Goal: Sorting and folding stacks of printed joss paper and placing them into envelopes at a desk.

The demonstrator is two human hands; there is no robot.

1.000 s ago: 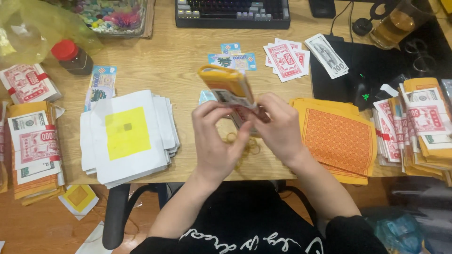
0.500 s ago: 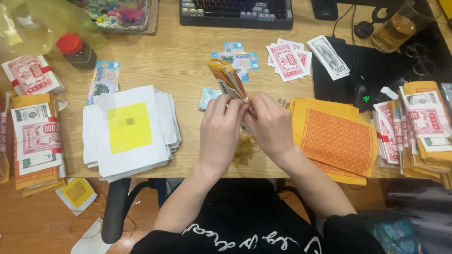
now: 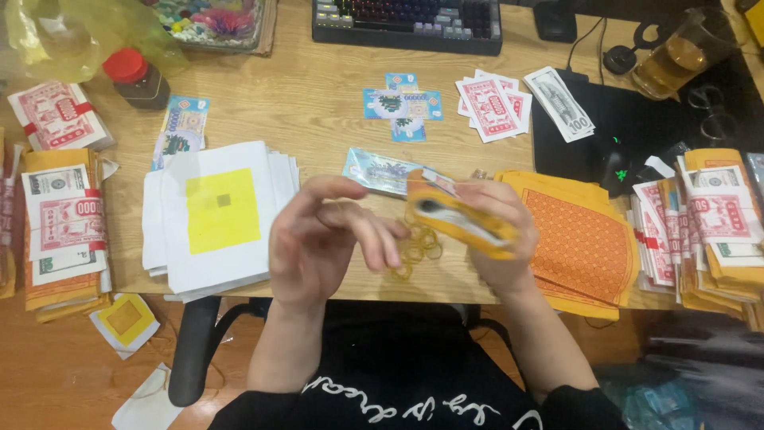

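Orange paper bundle in right hand

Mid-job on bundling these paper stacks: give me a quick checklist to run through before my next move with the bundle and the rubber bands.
1. Bundle held: ok. The right hand grips the orange-wrapped bundle.
2. Left hand free: ok, open, fingers spread, holding nothing visible.
3. Band on bundle: cannot tell; motion blur hides it.
4. Spare rubber bands within reach: ok, lying on the table just under the hands.
5. Room to set it down: ok, bare wood between the white paper stack and the orange sheets.
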